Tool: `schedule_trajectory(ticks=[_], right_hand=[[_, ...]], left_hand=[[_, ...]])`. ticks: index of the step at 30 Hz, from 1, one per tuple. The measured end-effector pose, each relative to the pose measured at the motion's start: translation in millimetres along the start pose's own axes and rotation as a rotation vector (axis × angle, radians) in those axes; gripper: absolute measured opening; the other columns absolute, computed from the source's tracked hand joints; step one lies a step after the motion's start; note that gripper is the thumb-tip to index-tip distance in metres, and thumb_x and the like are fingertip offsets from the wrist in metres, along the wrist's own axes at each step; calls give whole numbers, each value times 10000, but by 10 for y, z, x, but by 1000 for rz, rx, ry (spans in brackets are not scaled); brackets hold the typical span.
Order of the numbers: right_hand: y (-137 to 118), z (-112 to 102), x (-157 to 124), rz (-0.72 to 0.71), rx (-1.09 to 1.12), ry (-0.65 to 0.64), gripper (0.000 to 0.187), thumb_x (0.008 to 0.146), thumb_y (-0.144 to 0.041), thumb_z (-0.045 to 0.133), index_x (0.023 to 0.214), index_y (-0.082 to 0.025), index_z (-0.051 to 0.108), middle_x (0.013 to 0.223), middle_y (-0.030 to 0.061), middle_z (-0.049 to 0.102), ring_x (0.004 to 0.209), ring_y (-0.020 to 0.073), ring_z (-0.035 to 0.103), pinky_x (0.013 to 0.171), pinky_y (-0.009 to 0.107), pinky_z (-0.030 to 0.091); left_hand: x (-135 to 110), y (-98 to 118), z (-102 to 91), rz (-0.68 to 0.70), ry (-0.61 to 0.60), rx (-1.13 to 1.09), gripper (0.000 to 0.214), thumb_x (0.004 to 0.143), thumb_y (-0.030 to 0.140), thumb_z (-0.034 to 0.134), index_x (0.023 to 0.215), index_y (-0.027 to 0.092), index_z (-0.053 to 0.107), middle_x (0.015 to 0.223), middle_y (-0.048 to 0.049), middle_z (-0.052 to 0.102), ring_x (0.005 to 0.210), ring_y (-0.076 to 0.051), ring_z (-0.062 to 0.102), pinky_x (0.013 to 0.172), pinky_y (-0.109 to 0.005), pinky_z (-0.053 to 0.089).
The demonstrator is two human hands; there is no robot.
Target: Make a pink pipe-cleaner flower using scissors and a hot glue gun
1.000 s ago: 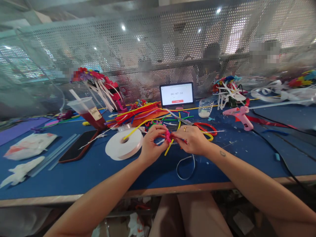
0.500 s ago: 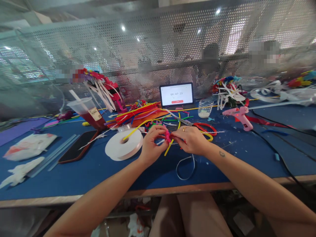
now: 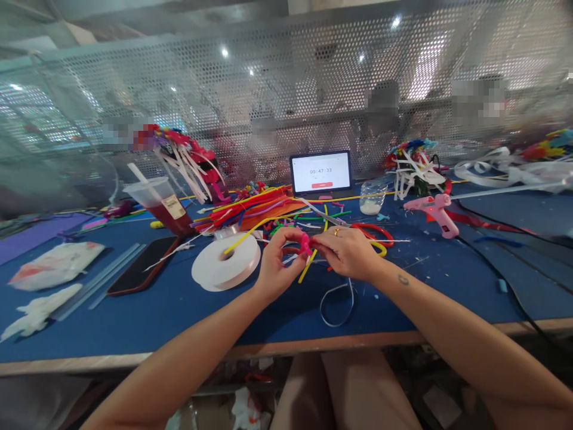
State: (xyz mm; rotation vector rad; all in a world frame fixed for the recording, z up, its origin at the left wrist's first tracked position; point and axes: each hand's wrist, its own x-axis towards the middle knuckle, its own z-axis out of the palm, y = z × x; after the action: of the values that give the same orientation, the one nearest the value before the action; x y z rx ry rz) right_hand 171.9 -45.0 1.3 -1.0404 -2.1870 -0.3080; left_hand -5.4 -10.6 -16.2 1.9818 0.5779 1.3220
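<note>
A small twisted pink pipe cleaner (image 3: pixel 305 243) is pinched between the thumb and fingers of my left hand (image 3: pixel 280 263). My right hand (image 3: pixel 347 252), with a ring on one finger, is closed, its fingertips meeting the right side of the pink piece. What lies under those fingertips is hidden. A yellow pipe cleaner (image 3: pixel 304 272) shows just below the hands. Behind my right hand lie scissors with red handles (image 3: pixel 380 232). To the left of my left hand is a white ribbon roll (image 3: pixel 210 269), a yellow pipe cleaner standing in its hole.
Several coloured pipe cleaners (image 3: pixel 250 209) lie behind the roll. A phone (image 3: pixel 143 266) and a drink cup (image 3: pixel 163 206) stand left. A lit timer screen (image 3: pixel 321 170) is at the back. A pink glue gun (image 3: pixel 436 214) with a cord sits right. A ribbon loop (image 3: pixel 336 323) lies in front.
My left hand's fingers have shifted slightly around the pink pipe cleaner, which has turned a little. Otherwise the scene looks the same.
</note>
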Motion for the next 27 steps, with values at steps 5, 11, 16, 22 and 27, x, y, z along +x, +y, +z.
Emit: schedule_trajectory(ticks=[5,11,16,22,27], right_hand=[[-17,-21,-5,45,23,-29,192,815,-234,489,917,-157,632,797,48,691,735,169,624,636,268,423],[-21,-30,7,77,54,-56,208,852,-286,485,956,-172,624,788,32,693,720,151,620,629,248,391],[6,-1,1,66,-22,-63,239,914,-298,425,983,-186,625,789,36,703,665,141,617,575,237,342],[45,4,-13,34,-131,47,277,934,-289,390,878,-184,640,739,36,695,685,142,623,586,239,368],[31,23,-22,-57,-228,114,277,934,-228,388,855,-176,648,679,33,655,672,140,583,588,248,379]], left_hand=[[3,4,-1,34,6,-25,134,759,220,616,881,186,572,959,-59,536,905,-152,567,715,-257,542],[13,-22,8,76,13,-36,143,751,189,619,887,184,578,943,-49,538,892,-141,569,751,-275,542],[4,-1,19,84,-5,-36,165,752,173,605,913,184,569,938,-48,553,889,-145,575,768,-289,538],[-17,73,-32,156,61,152,255,746,219,603,994,196,549,1000,-67,543,934,-175,556,773,-310,516],[-11,143,-65,242,48,428,157,755,278,619,674,183,524,617,19,524,569,-99,490,534,-224,423]])
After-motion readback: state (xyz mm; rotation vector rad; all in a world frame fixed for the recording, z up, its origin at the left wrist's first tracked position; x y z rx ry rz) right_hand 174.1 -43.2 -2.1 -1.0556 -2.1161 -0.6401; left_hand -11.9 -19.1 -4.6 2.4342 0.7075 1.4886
